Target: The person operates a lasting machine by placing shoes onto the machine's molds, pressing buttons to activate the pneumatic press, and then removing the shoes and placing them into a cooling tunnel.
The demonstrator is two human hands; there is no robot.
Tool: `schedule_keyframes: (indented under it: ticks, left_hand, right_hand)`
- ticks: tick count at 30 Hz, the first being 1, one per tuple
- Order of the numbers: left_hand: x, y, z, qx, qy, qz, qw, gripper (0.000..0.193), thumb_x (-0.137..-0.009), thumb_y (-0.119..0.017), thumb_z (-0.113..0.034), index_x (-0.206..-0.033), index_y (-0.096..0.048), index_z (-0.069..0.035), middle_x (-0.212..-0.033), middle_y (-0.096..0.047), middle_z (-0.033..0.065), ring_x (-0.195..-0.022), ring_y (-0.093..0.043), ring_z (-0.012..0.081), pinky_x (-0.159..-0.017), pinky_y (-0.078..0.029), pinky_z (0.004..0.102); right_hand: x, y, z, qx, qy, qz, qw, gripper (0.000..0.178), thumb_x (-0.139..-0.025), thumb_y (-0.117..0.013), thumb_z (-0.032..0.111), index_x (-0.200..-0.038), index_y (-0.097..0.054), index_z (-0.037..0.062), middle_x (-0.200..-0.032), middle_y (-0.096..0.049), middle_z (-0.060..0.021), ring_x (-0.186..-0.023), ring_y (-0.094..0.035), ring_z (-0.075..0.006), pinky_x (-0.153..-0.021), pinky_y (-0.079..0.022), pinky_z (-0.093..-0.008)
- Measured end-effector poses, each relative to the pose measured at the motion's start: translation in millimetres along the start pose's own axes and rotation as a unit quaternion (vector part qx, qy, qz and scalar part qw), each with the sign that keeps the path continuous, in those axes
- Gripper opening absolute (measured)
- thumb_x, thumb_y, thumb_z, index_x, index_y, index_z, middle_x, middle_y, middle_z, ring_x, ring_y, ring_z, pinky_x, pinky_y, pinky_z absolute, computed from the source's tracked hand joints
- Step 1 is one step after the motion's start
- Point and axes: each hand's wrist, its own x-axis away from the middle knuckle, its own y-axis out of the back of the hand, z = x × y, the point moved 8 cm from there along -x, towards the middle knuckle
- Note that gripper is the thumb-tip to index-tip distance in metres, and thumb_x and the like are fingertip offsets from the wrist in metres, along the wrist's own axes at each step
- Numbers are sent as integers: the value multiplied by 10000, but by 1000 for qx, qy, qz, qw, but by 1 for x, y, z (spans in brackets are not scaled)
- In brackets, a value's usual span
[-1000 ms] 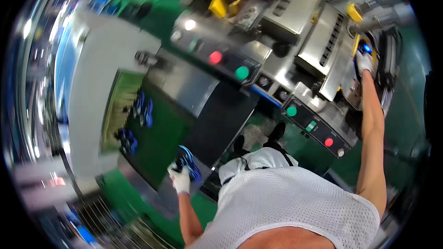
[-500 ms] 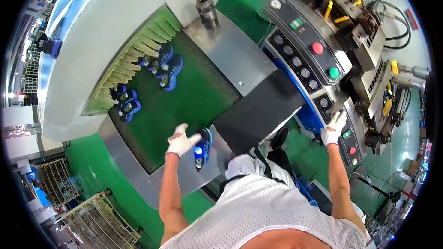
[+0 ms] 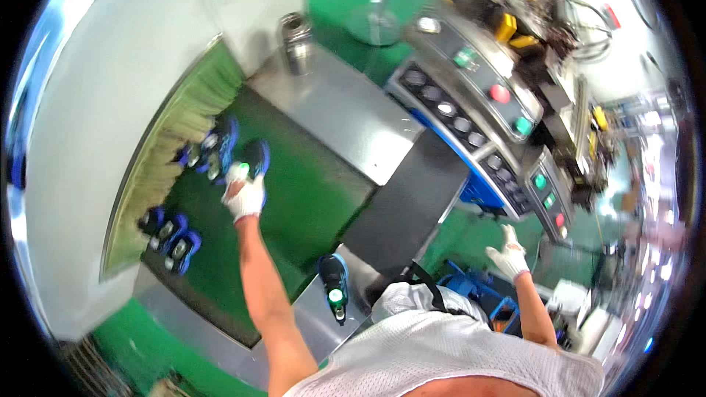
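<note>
My left hand (image 3: 245, 197), in a white glove, reaches over the green belt and closes on the near end of a dark blue shoe (image 3: 257, 156); motion blur hides part of its fingers. More shoes with blue soles (image 3: 220, 148) lie just left of it, and a second group (image 3: 173, 239) rests nearer the belt's left edge. One dark shoe (image 3: 334, 279) lies on the metal ledge close to my body, with a bright light spot on it. My gloved right hand (image 3: 508, 256) hangs open with fingers apart, holding nothing, below the machine's control panel.
A control panel (image 3: 471, 95) with gauges and red and green buttons stands at the right. A metal flask (image 3: 296, 43) is on the metal top (image 3: 331, 103), beside a black mat (image 3: 408, 191). Cloth strips (image 3: 173, 140) hang over the white housing's opening.
My left hand has moved from beside the near shoe, out over the belt to the far shoes. My right hand has come away from the control panel. The view has shifted.
</note>
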Motion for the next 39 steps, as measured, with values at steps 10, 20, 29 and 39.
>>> schedule_keyframes:
  ticks: [10, 20, 29, 39]
  left_hand:
    - [146, 133, -212, 326, 174, 241, 898, 680, -833, -773, -308, -1329, -508, 73, -1231, -605, 239, -954, -666, 293, -849, -571, 429]
    - [136, 177, -447, 529, -97, 155, 829, 558, -1012, -650, -227, -1484, -476, 15, -1290, -669, 158, -1132, -664, 202, -991, -533, 353]
    - [140, 74, -518, 563, 43, 210, 798, 586, -960, -663, 17, -1483, -399, 30, -1413, -552, 239, -1299, -584, 311, -1089, -503, 416]
    - [238, -3, -621, 458, 6, 403, 792, 579, -971, -706, -184, -1460, -467, 11, -1369, -614, 224, -1272, -627, 299, -1076, -510, 403]
  right_hand:
    - [8, -4, 149, -272, 243, 116, 924, 827, -955, -580, 628, -1480, -498, -5, -1445, -588, -226, -1235, -644, -381, -1066, -498, -422]
    - [12, 62, 151, -788, 297, 387, 376, 370, -778, -791, 127, -1094, -621, 40, -1043, -623, -150, -971, -636, -304, -773, -508, -426]
    - [-85, 201, -7, -844, 321, 260, 342, 649, -843, -772, 161, -1422, -524, 4, -1210, -700, -162, -1055, -685, -307, -930, -554, -401]
    - [-133, 229, -109, -919, 309, 100, 223, 1015, -856, -726, 575, -1597, -279, 43, -1400, -563, -229, -1181, -604, -394, -1078, -457, -548]
